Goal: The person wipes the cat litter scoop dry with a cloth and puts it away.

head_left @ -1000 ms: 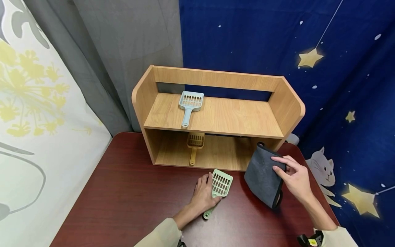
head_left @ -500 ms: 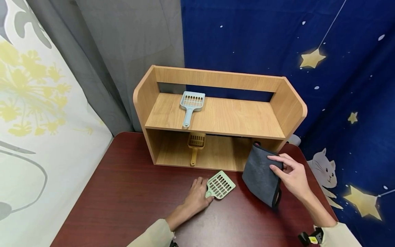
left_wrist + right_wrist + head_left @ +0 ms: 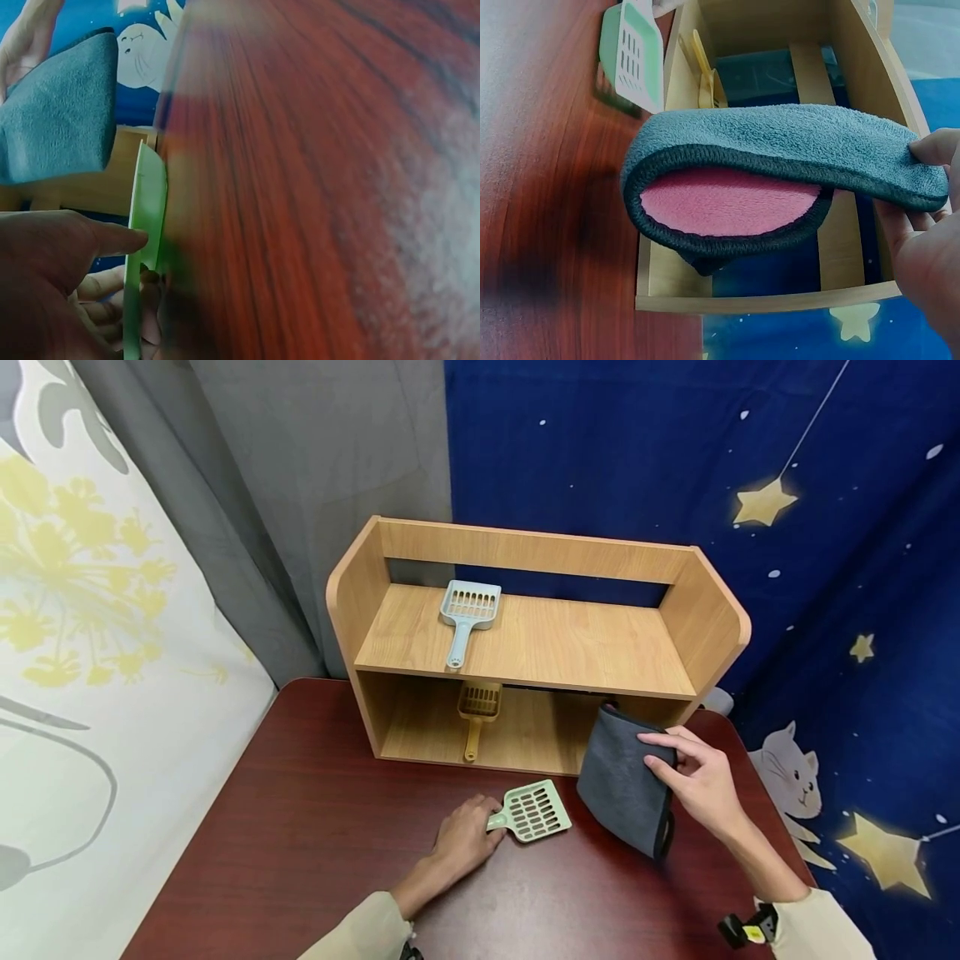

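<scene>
My left hand grips the handle of a light green litter scoop, whose slotted head points right, low over the dark red table. In the left wrist view, the thumb and curled fingers lie on either side of the scoop. To the right, my right hand pinches the upper edge of a folded grey cloth, which hangs in front of the shelf's lower right end. The right wrist view shows its dark stitched border and pink inner side.
A two-level wooden shelf stands at the back of the table. A light blue litter scoop lies on its upper level, a yellow litter scoop on the lower. Curtains hang behind.
My left hand has drawn back left, now holding the green scoop by its handle; the scoop has turned from upright to pointing right. My right hand has moved slightly left with the cloth.
</scene>
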`<act>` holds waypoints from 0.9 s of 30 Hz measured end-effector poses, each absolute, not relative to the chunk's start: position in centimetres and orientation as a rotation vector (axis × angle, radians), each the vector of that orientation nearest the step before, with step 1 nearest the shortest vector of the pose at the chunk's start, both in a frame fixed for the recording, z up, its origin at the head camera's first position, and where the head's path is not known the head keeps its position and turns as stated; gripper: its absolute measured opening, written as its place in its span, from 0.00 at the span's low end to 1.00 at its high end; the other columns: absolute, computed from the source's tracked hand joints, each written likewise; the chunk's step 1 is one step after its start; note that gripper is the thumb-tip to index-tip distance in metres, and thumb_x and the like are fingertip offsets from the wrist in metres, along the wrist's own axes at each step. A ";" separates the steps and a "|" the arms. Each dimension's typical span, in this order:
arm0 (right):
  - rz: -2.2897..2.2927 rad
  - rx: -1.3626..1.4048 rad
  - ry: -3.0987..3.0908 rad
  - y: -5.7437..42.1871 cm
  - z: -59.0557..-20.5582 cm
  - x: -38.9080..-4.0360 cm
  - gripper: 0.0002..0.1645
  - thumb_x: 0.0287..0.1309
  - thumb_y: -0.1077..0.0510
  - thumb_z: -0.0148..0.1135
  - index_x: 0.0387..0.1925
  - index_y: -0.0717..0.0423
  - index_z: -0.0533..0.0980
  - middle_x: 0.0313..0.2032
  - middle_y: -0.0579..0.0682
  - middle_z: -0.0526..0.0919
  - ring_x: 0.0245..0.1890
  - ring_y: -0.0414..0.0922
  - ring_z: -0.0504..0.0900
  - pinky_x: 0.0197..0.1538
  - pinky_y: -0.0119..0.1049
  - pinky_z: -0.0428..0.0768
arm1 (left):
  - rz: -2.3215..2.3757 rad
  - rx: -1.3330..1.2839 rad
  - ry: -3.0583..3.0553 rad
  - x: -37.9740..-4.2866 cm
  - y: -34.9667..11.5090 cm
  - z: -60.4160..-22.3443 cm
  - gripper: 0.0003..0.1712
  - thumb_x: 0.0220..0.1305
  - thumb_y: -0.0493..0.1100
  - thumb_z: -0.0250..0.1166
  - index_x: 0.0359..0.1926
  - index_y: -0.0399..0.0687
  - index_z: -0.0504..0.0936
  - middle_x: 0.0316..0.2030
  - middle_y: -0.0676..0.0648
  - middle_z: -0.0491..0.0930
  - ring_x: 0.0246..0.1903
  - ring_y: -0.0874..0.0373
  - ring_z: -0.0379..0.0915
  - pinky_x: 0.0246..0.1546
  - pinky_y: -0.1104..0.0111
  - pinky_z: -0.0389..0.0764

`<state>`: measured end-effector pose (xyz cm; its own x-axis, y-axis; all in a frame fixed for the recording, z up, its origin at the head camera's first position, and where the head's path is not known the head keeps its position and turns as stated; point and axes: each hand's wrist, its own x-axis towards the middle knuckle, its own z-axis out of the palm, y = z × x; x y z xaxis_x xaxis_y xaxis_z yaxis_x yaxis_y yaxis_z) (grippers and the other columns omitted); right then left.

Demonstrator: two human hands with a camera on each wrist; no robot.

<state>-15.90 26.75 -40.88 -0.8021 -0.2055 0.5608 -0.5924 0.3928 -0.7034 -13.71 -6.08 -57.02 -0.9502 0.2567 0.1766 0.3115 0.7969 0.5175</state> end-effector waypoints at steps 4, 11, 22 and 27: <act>1.375 0.672 -2.291 26.6 -40.7 -16.0 0.21 0.52 0.83 0.69 0.49 0.73 0.85 0.38 0.60 0.80 0.22 0.41 0.60 0.24 0.35 0.62 | -0.863 -0.478 -2.874 -13.9 -6.4 -57.1 0.19 0.59 0.43 0.80 0.49 0.44 0.87 0.50 0.39 0.88 0.46 0.42 0.87 0.37 0.50 0.86; 1.324 0.660 -2.292 27.7 -42.2 -17.2 0.23 0.52 0.83 0.71 0.50 0.69 0.85 0.39 0.57 0.81 0.23 0.39 0.63 0.24 0.32 0.63 | -0.853 -0.598 -2.812 -14.4 -7.4 -56.1 0.17 0.61 0.43 0.79 0.49 0.44 0.88 0.48 0.42 0.89 0.43 0.45 0.88 0.37 0.53 0.87; 1.689 0.710 -2.188 27.6 -43.1 -18.6 0.30 0.48 0.84 0.73 0.56 0.74 0.81 0.48 0.55 0.82 0.47 0.41 0.79 0.48 0.24 0.79 | -0.884 -0.817 -2.754 -15.0 -8.5 -50.6 0.15 0.63 0.44 0.78 0.50 0.48 0.89 0.43 0.53 0.88 0.36 0.63 0.80 0.36 0.63 0.83; 1.641 0.727 -2.197 26.7 -43.2 -19.0 0.29 0.48 0.83 0.74 0.55 0.71 0.82 0.48 0.53 0.83 0.48 0.41 0.79 0.50 0.24 0.77 | -0.907 -0.889 -2.714 -15.2 -8.9 -48.3 0.15 0.63 0.44 0.79 0.50 0.49 0.90 0.42 0.54 0.89 0.37 0.64 0.81 0.39 0.63 0.84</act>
